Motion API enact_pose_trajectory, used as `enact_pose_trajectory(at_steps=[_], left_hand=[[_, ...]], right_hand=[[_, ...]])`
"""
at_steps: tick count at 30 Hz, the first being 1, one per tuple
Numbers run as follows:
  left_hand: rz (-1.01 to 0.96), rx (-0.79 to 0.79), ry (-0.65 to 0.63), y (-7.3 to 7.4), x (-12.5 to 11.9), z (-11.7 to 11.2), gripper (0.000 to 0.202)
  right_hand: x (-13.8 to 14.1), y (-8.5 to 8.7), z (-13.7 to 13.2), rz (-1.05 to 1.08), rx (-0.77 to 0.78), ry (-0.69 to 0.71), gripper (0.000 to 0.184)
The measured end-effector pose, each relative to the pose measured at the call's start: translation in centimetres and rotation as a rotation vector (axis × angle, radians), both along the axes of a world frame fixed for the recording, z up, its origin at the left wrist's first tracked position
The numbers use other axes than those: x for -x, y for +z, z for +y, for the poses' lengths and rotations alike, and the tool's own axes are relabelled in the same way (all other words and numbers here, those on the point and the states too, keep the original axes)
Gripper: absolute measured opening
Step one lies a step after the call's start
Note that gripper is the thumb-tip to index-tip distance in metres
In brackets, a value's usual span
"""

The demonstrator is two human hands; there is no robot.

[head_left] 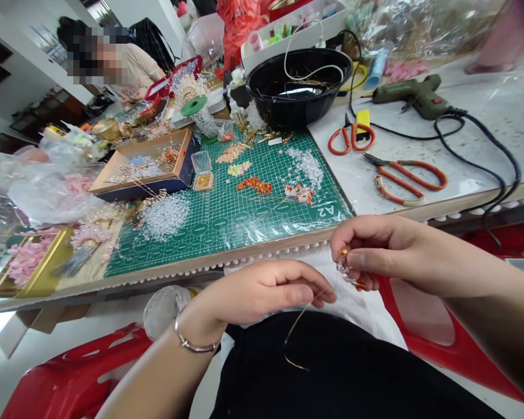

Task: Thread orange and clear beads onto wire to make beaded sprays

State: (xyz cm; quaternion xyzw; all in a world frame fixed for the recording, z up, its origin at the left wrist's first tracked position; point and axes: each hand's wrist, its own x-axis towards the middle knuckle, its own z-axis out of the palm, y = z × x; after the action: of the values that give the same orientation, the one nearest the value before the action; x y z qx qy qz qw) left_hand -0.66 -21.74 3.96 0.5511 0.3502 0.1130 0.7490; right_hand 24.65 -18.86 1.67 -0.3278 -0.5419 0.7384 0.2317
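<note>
My right hand (pixel 388 253), at the front edge of the table, pinches a small cluster of orange and clear beads (pixel 344 269) between thumb and fingers. To its left is my left hand (pixel 271 291), wearing a silver bangle, with its thumb close against the fingers. A thin gold wire (pixel 293 329) comes out at those fingertips and hangs in a curve over the black clothing on my lap. Beyond both hands, orange beads (pixel 255 185), a bunch of orange and clear beads (pixel 300 193) and loose clear beads (pixel 305 166) lie on the green cutting mat (pixel 227 227).
Orange-handled pliers (pixel 413 174), smaller cutters (pixel 351 138) and a glue gun (pixel 413 98) with its cable lie at right. Behind the mat stands a black basin (pixel 283 105). An open box (pixel 179 163) and a clear bead pile (pixel 163 216) are left. Another person (pixel 131 70) sits far left.
</note>
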Motion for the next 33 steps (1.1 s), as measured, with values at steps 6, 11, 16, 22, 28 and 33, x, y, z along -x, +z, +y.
enact_pose_trajectory(at_steps=[6,11,16,22,28,33], left_hand=[[0.134,-0.103,-0.057,-0.1,1.4,1.3,0.025],[0.458,-0.626,0.133,2.9,0.6,0.2,0.021],[0.440,-0.860,0.006,2.7,-1.5,-2.0,0.021],[0.410,-0.787,0.109,2.5,-1.1,-1.5,0.023],[0.373,-0.090,0.139,1.9,-1.8,0.3,0.012],[0.134,-0.227,0.441,0.2,-2.6,0.8,0.009]], right_hand=[[-0.3,-0.2,0.0,-0.076,-0.002,0.055,0.023],[0.6,-0.1,0.5,-0.260,-0.147,0.057,0.021],[1.5,-0.3,0.9,-0.367,-0.295,0.005,0.016],[1.5,0.6,0.9,-0.389,-0.419,0.000,0.016],[1.9,1.3,1.0,-0.427,-0.462,0.095,0.012],[2.2,0.0,0.8,-0.156,-0.178,-0.299,0.025]])
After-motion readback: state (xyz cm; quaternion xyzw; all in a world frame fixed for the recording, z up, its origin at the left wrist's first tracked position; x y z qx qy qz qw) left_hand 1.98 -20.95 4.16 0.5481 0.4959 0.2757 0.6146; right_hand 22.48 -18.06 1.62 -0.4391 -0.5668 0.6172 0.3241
